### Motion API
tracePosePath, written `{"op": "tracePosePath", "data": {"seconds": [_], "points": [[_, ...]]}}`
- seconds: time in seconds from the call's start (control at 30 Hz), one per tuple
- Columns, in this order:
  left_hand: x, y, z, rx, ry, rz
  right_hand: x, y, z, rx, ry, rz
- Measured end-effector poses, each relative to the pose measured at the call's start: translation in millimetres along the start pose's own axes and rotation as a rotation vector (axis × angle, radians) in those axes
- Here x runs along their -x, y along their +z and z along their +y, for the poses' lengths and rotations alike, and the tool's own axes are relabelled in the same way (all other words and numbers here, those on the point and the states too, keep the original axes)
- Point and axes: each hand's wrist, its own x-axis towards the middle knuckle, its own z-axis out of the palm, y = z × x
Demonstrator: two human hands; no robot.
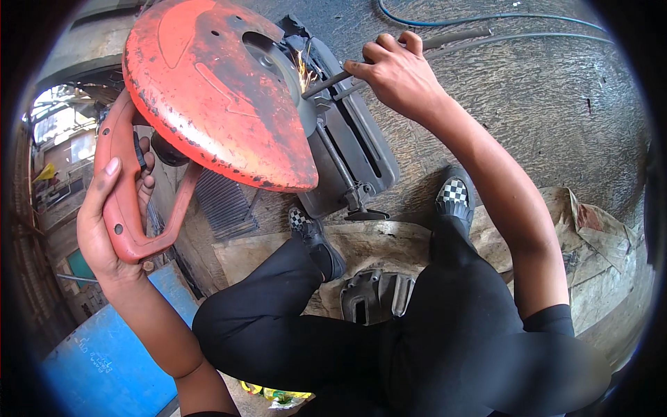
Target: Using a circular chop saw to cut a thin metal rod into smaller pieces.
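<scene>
An abrasive cut-off saw with a worn orange-red guard [229, 90] stands on the floor in front of me. My left hand [97, 222] is wrapped around its red D-shaped handle [119, 194], fingers inside the loop near the trigger. My right hand [399, 73] grips a thin metal rod [455, 37] from above. The rod's left end reaches under the guard, where orange sparks [304, 73] fly. Beside the rod, a clamp screw [337, 156] lies along the saw's dark base [368, 132]. The guard hides most of the cutting disc.
A blue hose [486, 17] curves across the rough floor at the far side. Beneath my feet lies a stained sheet [375, 240], with a dark metal part [361, 295] between my legs. A blue panel [125, 347] is at lower left, and a ribbed piece [221, 205] sits by the saw.
</scene>
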Motion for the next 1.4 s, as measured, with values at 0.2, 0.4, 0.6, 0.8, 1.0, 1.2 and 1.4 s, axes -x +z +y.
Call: {"op": "tracePosePath", "data": {"seconds": [0.2, 0.4, 0.6, 0.8, 1.0, 1.2, 1.4], "points": [[-1.3, -1.3, -0.7, -0.017, 0.012, 0.0, -2.4, -4.6, 0.4, -0.005, -0.034, -0.031], [-0.9, -1.5, -0.6, 0.0, -0.004, 0.01, -3.0, -5.5, -0.8, -0.026, -0.012, -0.041], [-2.4, -2.3, -0.2, -0.003, 0.009, -0.011, 0.4, -7.2, -1.6, -0.052, -0.005, -0.033], [-1.8, -2.2, 0.6, 0.027, -0.015, -0.006, -0.8, -8.2, 0.0, -0.092, -0.02, -0.015], [-4.9, -1.5, -1.2, 0.051, 0.008, -0.073, 12.7, -9.4, 6.4, -0.089, -0.081, 0.02], [-13.1, -8.0, -18.1, 0.132, 0.117, -0.19, 61.7, -77.1, -8.1, -0.367, 0.22, -0.276], [-14.3, 2.2, -23.7, 0.022, 0.33, 0.023, 37.4, -196.8, -51.5, -0.85, 0.338, -0.111]]}}
